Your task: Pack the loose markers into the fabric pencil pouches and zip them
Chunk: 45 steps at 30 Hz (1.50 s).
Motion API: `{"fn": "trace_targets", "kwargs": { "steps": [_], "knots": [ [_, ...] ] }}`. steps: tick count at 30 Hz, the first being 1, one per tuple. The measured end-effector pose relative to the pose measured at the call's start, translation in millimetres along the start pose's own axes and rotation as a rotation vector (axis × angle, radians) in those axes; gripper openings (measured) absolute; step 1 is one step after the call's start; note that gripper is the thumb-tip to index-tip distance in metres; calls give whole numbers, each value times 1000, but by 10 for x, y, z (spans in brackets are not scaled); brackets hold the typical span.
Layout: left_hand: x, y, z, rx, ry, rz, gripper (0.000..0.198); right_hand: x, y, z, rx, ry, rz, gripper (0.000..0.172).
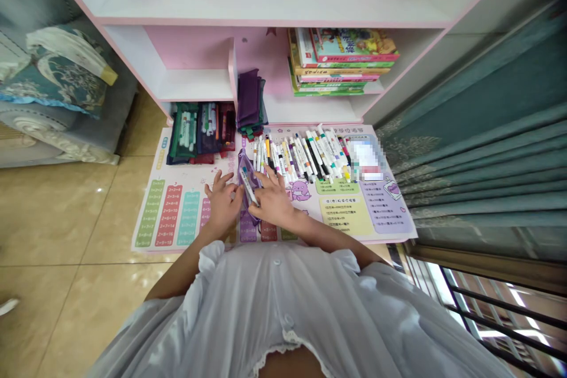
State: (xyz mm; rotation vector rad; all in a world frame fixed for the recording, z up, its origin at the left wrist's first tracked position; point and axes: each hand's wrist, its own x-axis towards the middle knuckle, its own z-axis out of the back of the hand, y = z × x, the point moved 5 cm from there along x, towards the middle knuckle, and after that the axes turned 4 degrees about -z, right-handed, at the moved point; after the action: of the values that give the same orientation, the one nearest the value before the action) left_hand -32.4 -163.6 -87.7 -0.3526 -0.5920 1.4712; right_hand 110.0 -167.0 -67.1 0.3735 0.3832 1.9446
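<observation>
Both hands on a purple pencil pouch at the desk mat's near edge.

I see my left hand (222, 201) spread flat, steadying the purple pencil pouch (246, 186) from nine o'clock; my right hand (272, 201) pinches a white marker (248, 188) over its opening. The pouch's lower end hides under my hands. A row of markers (301, 153) lies at one o'clock on the desk mat (345, 212); their labels are unreadable.

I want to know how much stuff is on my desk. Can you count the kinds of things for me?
Purple pouch under both hands, the left hand and the right hand: 1
Marker held over the pouch: 1
Row of loose markers: 1 row, too many to count
Stack of books: 1
Desk mat: 1
Total: 5 kinds
</observation>
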Motion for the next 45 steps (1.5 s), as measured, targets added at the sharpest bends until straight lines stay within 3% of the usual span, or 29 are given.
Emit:
{"fn": "trace_targets", "kwargs": {
  "steps": [10, 13, 16, 19, 23, 27, 36, 41, 45],
  "knots": [
    [-3, -3, 3, 21, -1, 1, 29, 103, -21, -141, -21, 90, -11, 14],
    [0, -11, -2, 15, 0, 2, 28, 102, -63, -83, 35, 17, 32, 19],
    [2, -6, -6, 8, 3, 3, 28, 142, -235, 48, 54, -166, -32, 28],
    [5, 2, -7, 3, 0, -8, 30, 231, -523, 122, -21, -280, -192, 28],
    [6, 30, -17, -5, 6, 2, 30, 353, -860, 64, -149, -258, -340, 21],
    [1, 50, -22, -14, 1, 3, 32, 400, -999, -25, -231, -220, -388, 25],
    [6, 47, -16, -5, -1, 2, 31, 458, -1027, -74, -317, -36, -435, 29],
    [2, 42, -12, -13, 15, 16, 32, 370, -919, 76, -220, -170, -379, 23],
    [3, 26, -5, -15, 7, 7, 30, 211, -650, 240, -102, -261, -268, 22]
  ]
}}
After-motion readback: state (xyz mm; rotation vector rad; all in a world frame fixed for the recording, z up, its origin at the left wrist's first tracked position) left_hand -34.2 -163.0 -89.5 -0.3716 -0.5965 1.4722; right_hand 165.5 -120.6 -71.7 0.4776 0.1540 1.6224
